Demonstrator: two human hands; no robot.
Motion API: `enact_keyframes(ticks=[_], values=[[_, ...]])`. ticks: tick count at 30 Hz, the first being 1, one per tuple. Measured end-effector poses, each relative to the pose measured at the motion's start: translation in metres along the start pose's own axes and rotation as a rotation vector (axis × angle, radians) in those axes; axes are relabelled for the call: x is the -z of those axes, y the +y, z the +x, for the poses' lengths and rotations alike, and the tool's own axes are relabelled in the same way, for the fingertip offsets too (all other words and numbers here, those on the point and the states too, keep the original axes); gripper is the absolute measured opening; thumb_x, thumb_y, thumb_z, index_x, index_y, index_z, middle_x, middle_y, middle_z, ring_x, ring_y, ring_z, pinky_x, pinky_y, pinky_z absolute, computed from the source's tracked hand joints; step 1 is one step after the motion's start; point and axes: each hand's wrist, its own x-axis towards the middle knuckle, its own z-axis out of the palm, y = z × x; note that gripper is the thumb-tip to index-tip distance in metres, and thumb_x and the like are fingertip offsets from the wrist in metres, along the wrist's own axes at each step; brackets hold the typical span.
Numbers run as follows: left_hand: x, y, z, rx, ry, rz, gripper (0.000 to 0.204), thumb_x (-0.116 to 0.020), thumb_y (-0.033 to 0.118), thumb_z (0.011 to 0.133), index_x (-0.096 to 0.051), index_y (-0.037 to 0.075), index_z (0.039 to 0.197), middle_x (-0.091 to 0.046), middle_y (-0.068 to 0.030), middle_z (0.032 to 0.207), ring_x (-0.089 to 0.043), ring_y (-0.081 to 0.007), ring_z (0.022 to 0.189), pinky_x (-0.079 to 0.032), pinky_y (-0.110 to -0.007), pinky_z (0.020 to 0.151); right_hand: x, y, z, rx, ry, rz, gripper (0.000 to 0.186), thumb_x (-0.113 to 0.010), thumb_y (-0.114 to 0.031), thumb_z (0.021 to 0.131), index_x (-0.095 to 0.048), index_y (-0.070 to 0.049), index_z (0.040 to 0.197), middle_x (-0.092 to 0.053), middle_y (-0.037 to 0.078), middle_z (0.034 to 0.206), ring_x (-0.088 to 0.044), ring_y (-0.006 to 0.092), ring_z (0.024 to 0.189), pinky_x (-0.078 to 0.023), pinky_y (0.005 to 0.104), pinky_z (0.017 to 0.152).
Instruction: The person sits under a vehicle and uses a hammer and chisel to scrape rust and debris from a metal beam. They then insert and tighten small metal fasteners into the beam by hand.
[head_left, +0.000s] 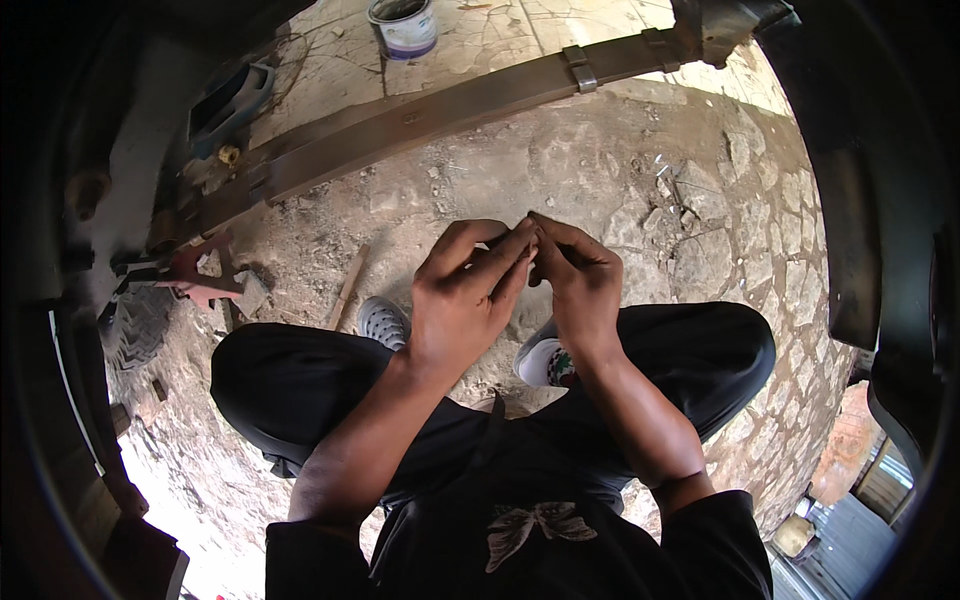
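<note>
My left hand (465, 290) and my right hand (580, 285) meet in front of me, above the ground between my knees. The fingertips of both are pinched together and touch each other. Whatever lies between them, if anything, is too small or too covered to make out. Beyond the hands runs a long brown metal leaf spring (420, 118), slanting from lower left to upper right, with metal clips (578, 70) around it near its right end. Neither hand touches it.
A white and purple paint can (404, 30) stands beyond the spring. A dark tray-like container (232, 105) lies at the far left. Near my left knee are a red metal stand (208, 272), a tyre (138, 325) and a wooden stick (348, 287). Stony ground (700, 260) spreads around.
</note>
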Motion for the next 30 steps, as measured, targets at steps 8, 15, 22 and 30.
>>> enact_keyframes(ticks=[8, 15, 22, 30], values=[[-0.013, 0.003, 0.008, -0.149, -0.102, 0.118, 0.044, -0.076, -0.003, 0.079, -0.075, 0.001, 0.123, -0.065, -0.0117, 0.121, -0.067, -0.031, 0.108, -0.061, -0.039, 0.089, 0.009, -0.01, -0.002, -0.163, -0.18, 0.763, 0.049, -0.055, -0.003, 0.109, -0.045, 0.007, 0.155, -0.058, 0.017, 0.151, -0.058, 0.0226, 0.137, -0.048, 0.0356, 0.115], [-0.003, -0.008, 0.003, -0.13, -0.134, -0.002, 0.052, -0.067, -0.008, 0.079, -0.071, 0.002, 0.131, -0.067, -0.0142, 0.136, -0.065, -0.0354, 0.124, -0.058, -0.041, 0.097, -0.001, -0.015, -0.001, -0.15, -0.108, 0.595, 0.053, -0.06, -0.004, 0.107, -0.044, 0.003, 0.157, -0.055, 0.016, 0.154, -0.056, 0.0231, 0.139, -0.046, 0.0368, 0.119], [0.006, -0.006, 0.004, 0.22, -0.07, -0.271, 0.035, -0.069, 0.007, 0.098, -0.067, 0.005, 0.133, -0.072, -0.0172, 0.126, -0.071, -0.031, 0.116, -0.059, -0.04, 0.093, 0.008, 0.014, 0.026, 0.039, -0.004, 0.268, 0.036, -0.066, 0.001, 0.103, -0.063, 0.008, 0.138, -0.071, 0.015, 0.131, -0.071, 0.0226, 0.116, -0.06, 0.0351, 0.102], [0.019, -0.026, -0.013, 0.305, -0.083, -0.115, 0.036, -0.074, 0.014, 0.096, -0.066, 0.004, 0.129, -0.073, -0.0164, 0.118, -0.071, -0.035, 0.106, -0.059, -0.043, 0.09, -0.01, -0.035, 0.156, 0.787, 0.132, -0.883, 0.023, -0.072, -0.004, 0.093, -0.081, -0.006, 0.113, -0.078, 0.017, 0.111, -0.077, 0.0259, 0.091, -0.061, 0.0337, 0.084]])
